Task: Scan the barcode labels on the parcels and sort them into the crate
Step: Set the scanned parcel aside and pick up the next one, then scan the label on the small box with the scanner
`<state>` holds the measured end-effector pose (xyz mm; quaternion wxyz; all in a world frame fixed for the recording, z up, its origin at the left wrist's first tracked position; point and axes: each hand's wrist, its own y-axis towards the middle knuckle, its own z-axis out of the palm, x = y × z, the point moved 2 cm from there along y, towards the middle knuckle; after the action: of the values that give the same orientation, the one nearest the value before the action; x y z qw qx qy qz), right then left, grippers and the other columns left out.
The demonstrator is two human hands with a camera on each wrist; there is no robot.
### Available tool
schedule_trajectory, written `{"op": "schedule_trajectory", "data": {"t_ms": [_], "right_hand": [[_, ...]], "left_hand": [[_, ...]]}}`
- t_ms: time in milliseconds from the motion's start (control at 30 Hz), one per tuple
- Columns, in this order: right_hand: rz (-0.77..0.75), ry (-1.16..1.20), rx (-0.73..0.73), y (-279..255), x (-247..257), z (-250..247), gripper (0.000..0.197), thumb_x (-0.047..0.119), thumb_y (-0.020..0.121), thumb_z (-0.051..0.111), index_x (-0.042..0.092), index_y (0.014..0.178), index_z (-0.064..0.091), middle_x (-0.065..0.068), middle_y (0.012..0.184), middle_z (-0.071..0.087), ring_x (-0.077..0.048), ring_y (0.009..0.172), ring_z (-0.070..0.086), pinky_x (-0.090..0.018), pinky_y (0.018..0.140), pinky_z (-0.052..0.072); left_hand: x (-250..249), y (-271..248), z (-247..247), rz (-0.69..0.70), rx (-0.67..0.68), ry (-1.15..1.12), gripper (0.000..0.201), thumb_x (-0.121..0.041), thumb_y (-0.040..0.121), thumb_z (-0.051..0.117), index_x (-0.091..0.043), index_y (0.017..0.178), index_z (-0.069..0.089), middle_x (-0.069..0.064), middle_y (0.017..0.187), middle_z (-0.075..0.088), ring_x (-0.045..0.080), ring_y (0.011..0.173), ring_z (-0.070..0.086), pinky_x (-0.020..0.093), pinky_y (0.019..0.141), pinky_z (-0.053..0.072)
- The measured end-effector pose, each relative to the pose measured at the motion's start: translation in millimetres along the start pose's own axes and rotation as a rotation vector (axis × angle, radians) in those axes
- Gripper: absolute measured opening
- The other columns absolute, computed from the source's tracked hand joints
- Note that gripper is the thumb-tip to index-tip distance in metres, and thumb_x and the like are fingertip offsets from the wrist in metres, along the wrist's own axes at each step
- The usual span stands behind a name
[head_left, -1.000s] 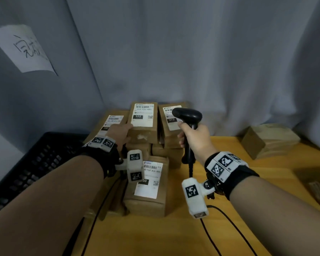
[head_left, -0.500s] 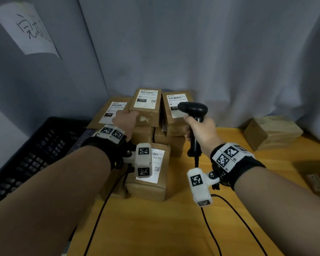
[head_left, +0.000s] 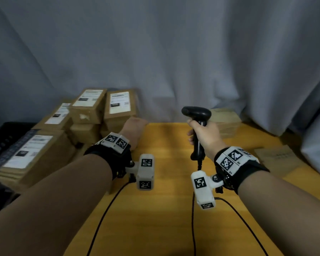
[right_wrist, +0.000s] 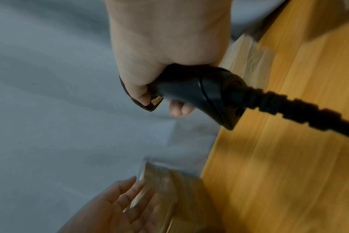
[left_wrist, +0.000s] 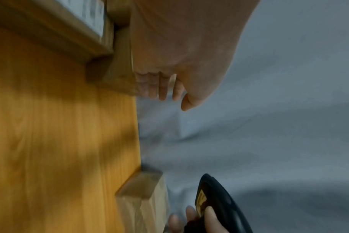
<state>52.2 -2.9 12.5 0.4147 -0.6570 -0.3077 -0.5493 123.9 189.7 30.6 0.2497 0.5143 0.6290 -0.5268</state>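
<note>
A pile of brown parcels (head_left: pixel 92 111) with white barcode labels fills the table's back left. My left hand (head_left: pixel 135 126) hovers just right of the pile, level with its lower boxes. The left wrist view shows its fingers (left_wrist: pixel 159 88) straight and holding nothing, and I cannot tell whether they touch a box. My right hand (head_left: pixel 207 137) grips the handle of a black barcode scanner (head_left: pixel 196 113), upright over the table's middle with its head pointing left. The black crate (head_left: pixel 4 139) sits at the far left, mostly hidden behind a large labelled parcel (head_left: pixel 31 152).
Another brown parcel (head_left: pixel 224 121) stands at the back behind the scanner, and a flat brown packet (head_left: pixel 277 159) lies at the right. Black cables (head_left: pixel 103 215) run across the wooden table (head_left: pixel 164 228) toward me. A grey curtain (head_left: pixel 174 52) closes off the back.
My left hand has let go of the top parcel and moved right, beside the pile. The right hand with the scanner has moved right, away from the labels. My view swung right.
</note>
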Motion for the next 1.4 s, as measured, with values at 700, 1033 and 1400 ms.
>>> {"op": "schedule_trajectory", "data": {"t_ms": [700, 1033, 1400], "right_hand": [[0.265, -0.746, -0.184, 71, -105, -325, 0.052, 0.036, 0.076, 0.069, 0.010, 0.120, 0.061, -0.017, 0.131, 0.054, -0.035, 0.117, 0.052, -0.041, 0.099, 0.042], [0.311, -0.222, 0.015, 39, -143, -257, 0.020, 0.019, 0.086, 0.070, 0.013, 0.104, 0.064, -0.001, 0.086, 0.065, -0.019, 0.082, 0.059, -0.029, 0.067, 0.044], [0.334, 0.301, -0.183, 46, -96, -227, 0.024, 0.027, 0.085, 0.073, 0.009, 0.097, 0.062, -0.012, 0.082, 0.066, -0.019, 0.064, 0.065, -0.030, 0.071, 0.058]], "left_hand": [[12, -20, 298, -0.182, 0.347, 0.202, 0.025, -0.025, 0.101, 0.049, -0.012, 0.121, 0.052, 0.005, 0.115, 0.053, 0.023, 0.102, 0.053, 0.033, 0.088, 0.045], [53, -9, 297, -0.367, 0.368, 0.094, 0.067, -0.063, 0.093, 0.038, -0.021, 0.145, 0.032, 0.009, 0.148, 0.037, 0.036, 0.124, 0.048, 0.053, 0.095, 0.049], [43, -4, 254, -0.455, 0.130, -0.307, 0.034, -0.048, 0.088, 0.050, -0.016, 0.099, 0.054, 0.011, 0.108, 0.053, 0.033, 0.103, 0.052, 0.052, 0.092, 0.050]]}}
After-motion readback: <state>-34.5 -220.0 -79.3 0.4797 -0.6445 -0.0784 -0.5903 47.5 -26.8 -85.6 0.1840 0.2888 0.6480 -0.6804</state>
